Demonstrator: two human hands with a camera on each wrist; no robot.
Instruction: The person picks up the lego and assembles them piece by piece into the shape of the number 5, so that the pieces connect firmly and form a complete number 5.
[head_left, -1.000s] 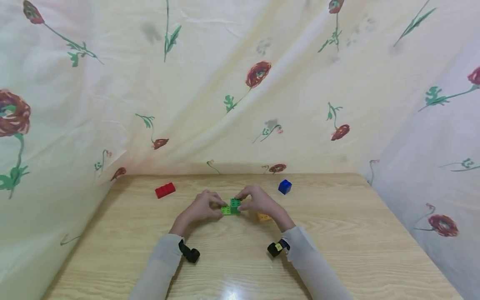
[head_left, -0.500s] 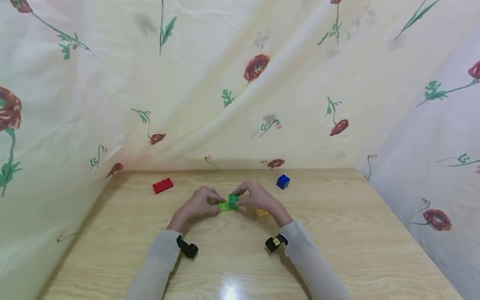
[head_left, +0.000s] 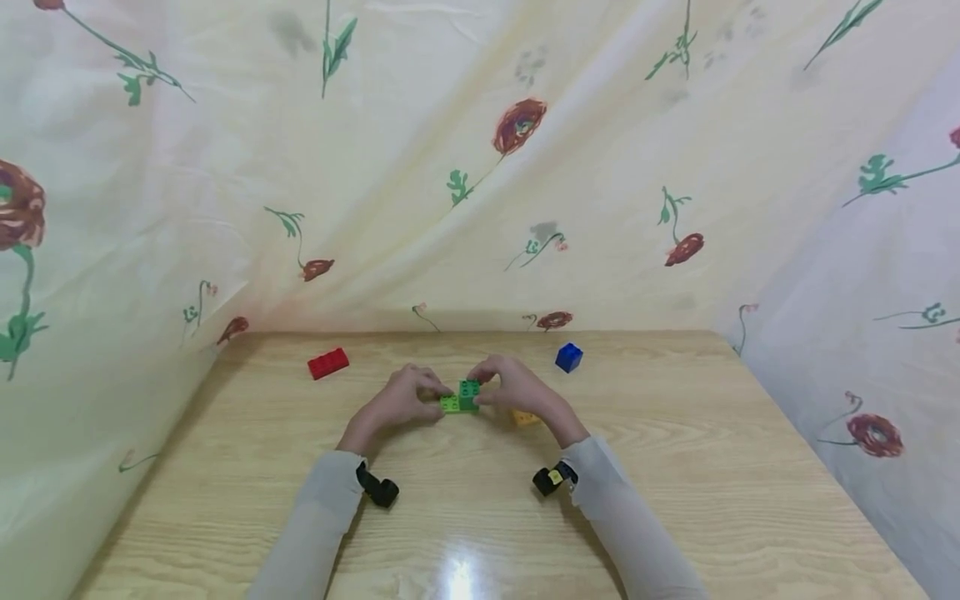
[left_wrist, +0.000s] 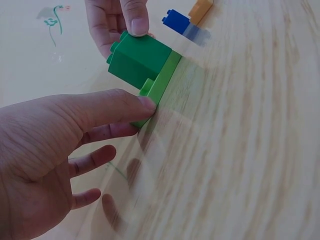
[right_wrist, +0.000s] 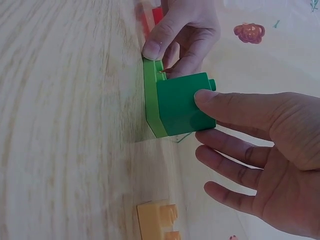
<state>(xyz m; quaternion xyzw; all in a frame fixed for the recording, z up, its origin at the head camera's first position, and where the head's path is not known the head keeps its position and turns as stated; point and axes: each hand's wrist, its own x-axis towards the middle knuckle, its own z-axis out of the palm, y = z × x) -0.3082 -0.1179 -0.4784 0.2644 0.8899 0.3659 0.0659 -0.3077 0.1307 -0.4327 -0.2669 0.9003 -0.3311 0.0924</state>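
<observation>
A thin light green building brick [left_wrist: 159, 90] lies flat on the wooden table, and a taller dark green brick [right_wrist: 185, 105] sits on its right end, studs up. My left hand [head_left: 403, 397] pinches the bare left end of the light green brick between thumb and forefinger; its other fingers spread loosely in the left wrist view. With thumb and forefinger my right hand [head_left: 517, 392] grips the dark green brick by its sides. Between the two bricks no gap shows in either wrist view. Just beyond the right hand lies an orange brick [head_left: 523, 417], partly covered by it.
A red brick [head_left: 327, 363] lies at the back left of the table [head_left: 465, 517]. Toward the back right stands a blue brick [head_left: 569, 357]. Flower-patterned cloth [head_left: 420, 167] hangs behind the table and along both sides.
The head view has shifted slightly. Both hands keep their hold on the green bricks, with no clear movement of hands or bricks on the table.
</observation>
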